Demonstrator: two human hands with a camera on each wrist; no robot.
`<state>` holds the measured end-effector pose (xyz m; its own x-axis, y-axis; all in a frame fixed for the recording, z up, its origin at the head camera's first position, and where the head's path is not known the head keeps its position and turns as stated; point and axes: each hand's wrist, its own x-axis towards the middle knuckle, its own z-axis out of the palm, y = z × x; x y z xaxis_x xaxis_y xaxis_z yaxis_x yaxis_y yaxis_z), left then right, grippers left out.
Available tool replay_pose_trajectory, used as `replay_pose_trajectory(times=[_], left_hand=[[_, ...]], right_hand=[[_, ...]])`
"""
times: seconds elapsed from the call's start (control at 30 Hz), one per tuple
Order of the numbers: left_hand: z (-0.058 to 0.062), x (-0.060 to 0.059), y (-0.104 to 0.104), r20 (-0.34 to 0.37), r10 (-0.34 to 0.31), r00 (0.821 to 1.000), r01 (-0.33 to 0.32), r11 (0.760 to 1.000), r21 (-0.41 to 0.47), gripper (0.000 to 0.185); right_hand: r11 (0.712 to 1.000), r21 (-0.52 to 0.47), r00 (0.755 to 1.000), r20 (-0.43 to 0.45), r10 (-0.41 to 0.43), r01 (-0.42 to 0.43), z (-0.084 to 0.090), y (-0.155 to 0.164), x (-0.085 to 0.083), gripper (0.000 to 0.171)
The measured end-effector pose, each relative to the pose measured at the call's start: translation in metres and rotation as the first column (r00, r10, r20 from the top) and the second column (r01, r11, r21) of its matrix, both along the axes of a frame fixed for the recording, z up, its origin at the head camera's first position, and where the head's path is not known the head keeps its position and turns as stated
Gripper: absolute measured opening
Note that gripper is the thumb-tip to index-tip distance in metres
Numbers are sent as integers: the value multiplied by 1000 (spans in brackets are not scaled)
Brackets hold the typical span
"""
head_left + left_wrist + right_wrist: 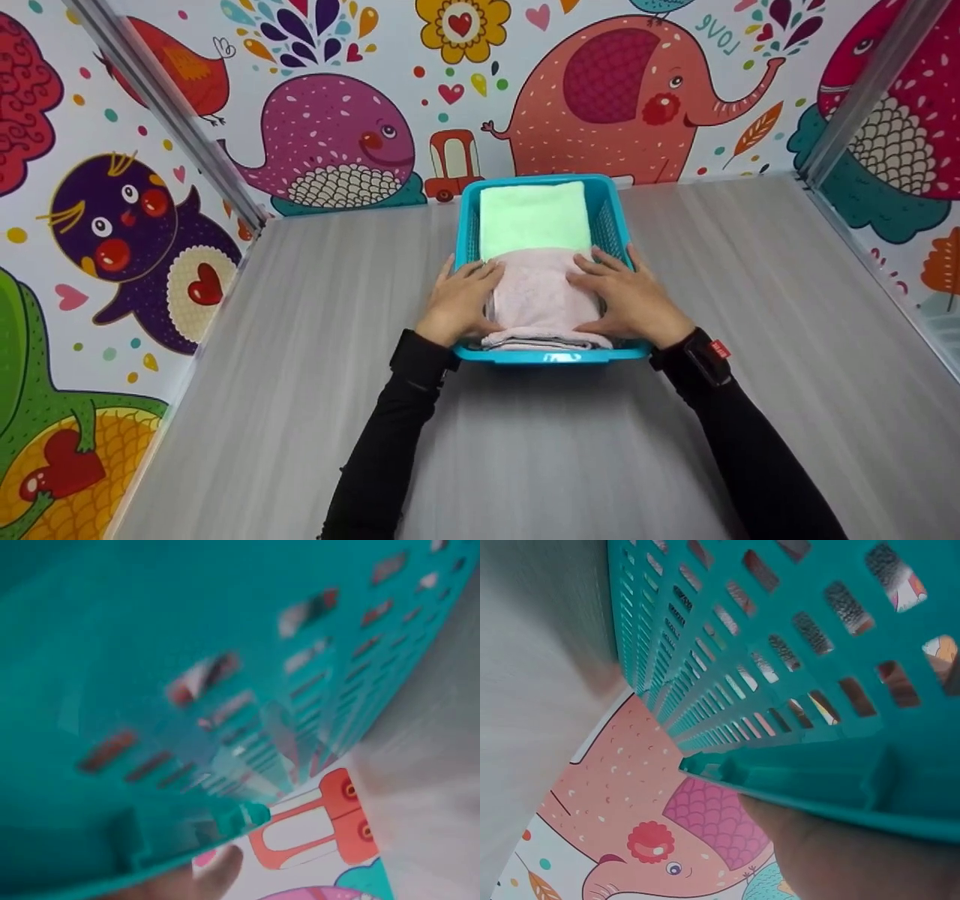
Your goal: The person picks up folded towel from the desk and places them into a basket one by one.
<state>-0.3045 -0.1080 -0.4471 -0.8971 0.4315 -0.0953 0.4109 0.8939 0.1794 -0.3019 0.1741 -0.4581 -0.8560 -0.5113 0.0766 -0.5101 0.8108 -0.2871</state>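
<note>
In the middle of the head view a teal slotted basket (pixel 609 225) sits on the grey wood-grain table (pixel 750 300), its far end close to the cartoon wall. Inside it a folded green towel (pixel 534 217) fills the upper half, and a folded pink towel (pixel 540 296) lies in the lower half, its top edge overlapping the green one. The left hand (pixel 459 300) rests on the pink towel's left side and the right hand (pixel 630 296) on its right side; both lie flat, fingers nearly straight and spread over the cloth, gripping nothing, palms down as if to press the fold level so it sits below the rim. The wrists overhang the basket's near corners, which is likely why both wrist views are filled by the basket's slotted wall (pixel 780 675) seen from close outside, with the elephant print (pixel 652 840) on the wall behind. The left wrist view is blurred; only a fingertip shows at its bottom edge.
</note>
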Motion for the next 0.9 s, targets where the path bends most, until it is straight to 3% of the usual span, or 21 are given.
replay_pose_trajectory(times=[0.4, 0.53, 0.7, 0.8, 0.9], left_hand=[[-3, 1, -3, -9, -36, 999, 36, 999, 16, 98], [-1, 1, -8, 1, -70, 998, 70, 994, 82, 99], [15, 6, -20, 6, -105, 994, 101, 972, 210, 99], [26, 10, -30, -49, -49, 998, 59, 973, 221, 103], [32, 12, -41, -128, 51, 990, -27, 983, 184, 106]], right_hand=[[999, -31, 998, -54, 20, -22, -3, -1, 4, 84], [999, -43, 999, -30, 22, -23, -1, 1, 4, 86], [995, -97, 998, 48, 34, -29, 14, 12, 6, 87], [992, -125, 999, 48, 8, -2, 29, 28, 8, 89], [988, -140, 997, -39, -71, 65, 42, 51, 8, 94]])
